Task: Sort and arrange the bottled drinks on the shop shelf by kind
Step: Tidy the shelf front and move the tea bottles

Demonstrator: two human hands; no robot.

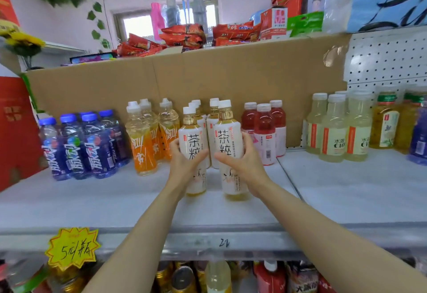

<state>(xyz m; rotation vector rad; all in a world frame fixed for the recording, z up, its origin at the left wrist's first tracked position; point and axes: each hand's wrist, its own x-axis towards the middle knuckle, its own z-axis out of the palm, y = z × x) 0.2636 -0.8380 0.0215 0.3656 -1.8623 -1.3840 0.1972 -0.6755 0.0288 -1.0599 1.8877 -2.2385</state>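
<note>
Fingers of our left hand point(184, 163) and right hand point(240, 161) wrap two upright tea bottles point(193, 145), caps toward twelve o'clock.

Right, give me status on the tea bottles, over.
Left grip on left tea bottle, right grip on right tea bottle. Both upright on shelf. Orange bottles and red bottles close alongside.

Two white-labelled tea bottles point(193, 151) point(230, 149) with white caps and gold necks are stood upright side by side at mid-shelf point(346, 195), ahead of matching ones at the back. Blue bottles point(80, 145) are grouped toward the left edge, then orange ones point(144, 140); red ones point(264, 131) and pale yellow ones point(335, 128) are grouped toward the right.
</note>
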